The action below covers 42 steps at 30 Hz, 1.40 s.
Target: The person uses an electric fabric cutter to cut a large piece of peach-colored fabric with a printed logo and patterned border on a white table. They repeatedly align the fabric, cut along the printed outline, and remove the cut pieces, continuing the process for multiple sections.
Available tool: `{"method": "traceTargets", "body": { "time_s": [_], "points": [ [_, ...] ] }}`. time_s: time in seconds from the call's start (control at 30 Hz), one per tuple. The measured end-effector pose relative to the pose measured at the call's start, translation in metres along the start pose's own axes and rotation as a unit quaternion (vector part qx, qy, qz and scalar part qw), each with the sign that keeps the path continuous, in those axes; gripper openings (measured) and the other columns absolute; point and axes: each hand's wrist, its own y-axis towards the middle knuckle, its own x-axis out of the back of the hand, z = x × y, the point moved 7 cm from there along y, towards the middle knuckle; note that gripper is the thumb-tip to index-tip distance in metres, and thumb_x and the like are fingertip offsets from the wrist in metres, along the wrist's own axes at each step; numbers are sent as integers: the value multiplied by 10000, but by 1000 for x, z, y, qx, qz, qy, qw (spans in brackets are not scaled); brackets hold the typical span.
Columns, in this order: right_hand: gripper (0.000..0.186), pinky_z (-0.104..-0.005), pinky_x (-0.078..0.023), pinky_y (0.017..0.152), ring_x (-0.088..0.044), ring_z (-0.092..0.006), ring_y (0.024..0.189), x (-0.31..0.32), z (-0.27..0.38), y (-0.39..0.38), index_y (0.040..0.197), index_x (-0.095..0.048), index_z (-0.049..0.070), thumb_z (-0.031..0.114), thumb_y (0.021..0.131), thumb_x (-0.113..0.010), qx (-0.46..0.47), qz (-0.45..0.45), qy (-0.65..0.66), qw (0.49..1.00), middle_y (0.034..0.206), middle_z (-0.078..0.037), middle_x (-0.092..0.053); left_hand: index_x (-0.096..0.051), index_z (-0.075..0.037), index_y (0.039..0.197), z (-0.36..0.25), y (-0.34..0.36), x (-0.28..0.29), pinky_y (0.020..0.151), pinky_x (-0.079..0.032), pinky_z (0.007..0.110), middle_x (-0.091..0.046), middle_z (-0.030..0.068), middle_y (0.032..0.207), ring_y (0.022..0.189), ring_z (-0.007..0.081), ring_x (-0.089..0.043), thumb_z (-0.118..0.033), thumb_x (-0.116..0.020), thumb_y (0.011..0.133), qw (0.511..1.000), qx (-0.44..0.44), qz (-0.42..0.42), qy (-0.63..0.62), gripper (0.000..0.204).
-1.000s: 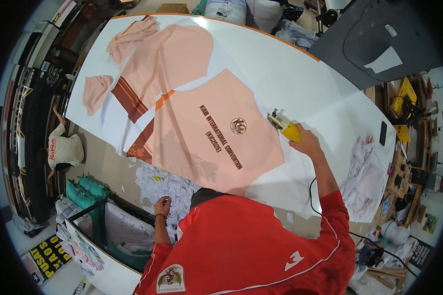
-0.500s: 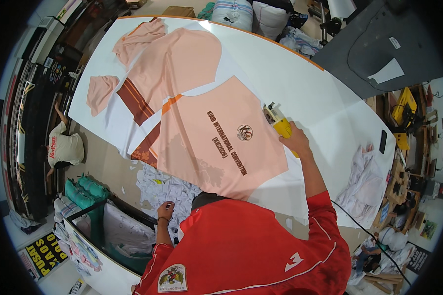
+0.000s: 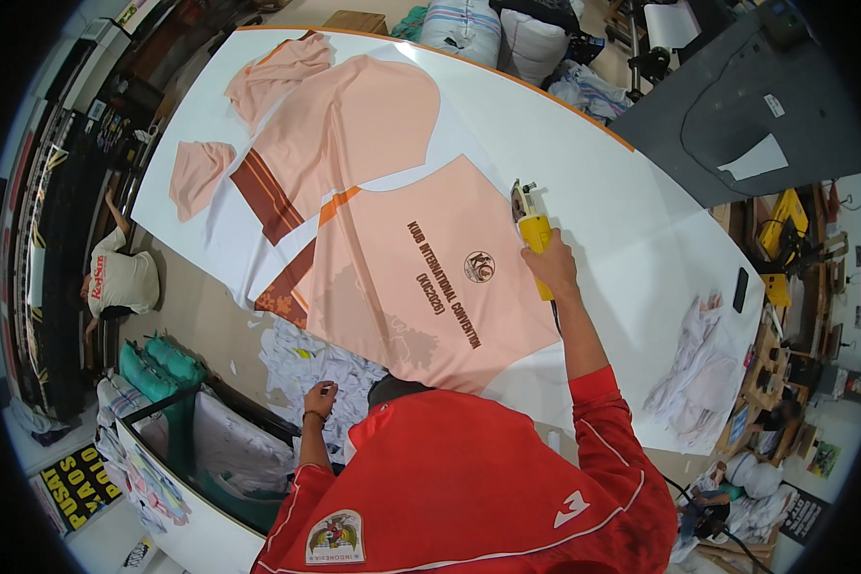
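Note:
A yellow electric rotary fabric cutter (image 3: 536, 234) is gripped in my right hand (image 3: 553, 266), its round metal blade head pointing away from me. The cutter stands along the right edge of a peach printed shirt panel (image 3: 383, 230) that lies on the white table. My left hand (image 3: 320, 400) hangs off the near edge of the table, over a heap of white scraps (image 3: 306, 359). Its fingers are curled together, and whatever they might hold is too small to make out. Farther off lies another peach panel (image 3: 392, 100) with a maroon striped band.
Crumpled peach pieces (image 3: 201, 177) lie at the table's left side. White cloth scraps (image 3: 694, 373) and a black phone (image 3: 740, 290) rest on the right. A dark-rimmed bin (image 3: 201, 387) stands at lower left. Beyond it, a person (image 3: 124, 277) bends by a long machine.
My right hand has shifted slightly left and away from me with the cutter, which now points more straight ahead. My left hand stays curled near the scraps. The view has shifted a little.

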Motion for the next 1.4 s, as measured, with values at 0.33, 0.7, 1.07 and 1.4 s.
{"method": "traceTargets", "body": {
  "time_s": [0.33, 0.7, 1.07, 1.4],
  "points": [
    [752, -524, -580, 921, -711, -427, 1103, 34, -5, 17, 1433, -478, 145, 423, 798, -770, 69, 37, -79, 994, 1184, -233, -712, -753, -38, 1213, 14, -11, -7, 668, -588, 335, -796, 140, 944, 752, 197, -769, -347, -766, 946, 1000, 26, 11, -9, 409],
    [768, -533, -570, 926, -699, -428, 1116, 35, 18, 50, 1458, -469, 168, 420, 799, -770, 122, 44, -111, 985, 1189, -233, -701, -751, -57, 1231, 37, -20, -20, 709, -598, 348, -799, 126, 945, 768, 202, -762, -390, -757, 947, 996, 74, 31, -40, 438],
    [716, -523, -567, 931, -697, -427, 1119, 20, 105, 106, 1372, -510, 129, 446, 789, -780, 184, 54, -118, 974, 1203, -227, -697, -747, -45, 1226, 4, -5, 1, 698, -589, 325, -786, 153, 975, 792, 200, -771, -351, -744, 968, 999, 37, 6, -9, 400],
    [668, -503, -563, 945, -700, -392, 1147, 19, 145, 127, 1336, -570, 118, 422, 784, -795, 168, 59, -75, 981, 1182, -229, -710, -570, -61, 1474, -35, 16, 3, 933, -563, 430, -678, 167, 1356, 1183, 280, -687, -625, -520, 1052, 920, 107, -87, -368, 707]
  ]
}}
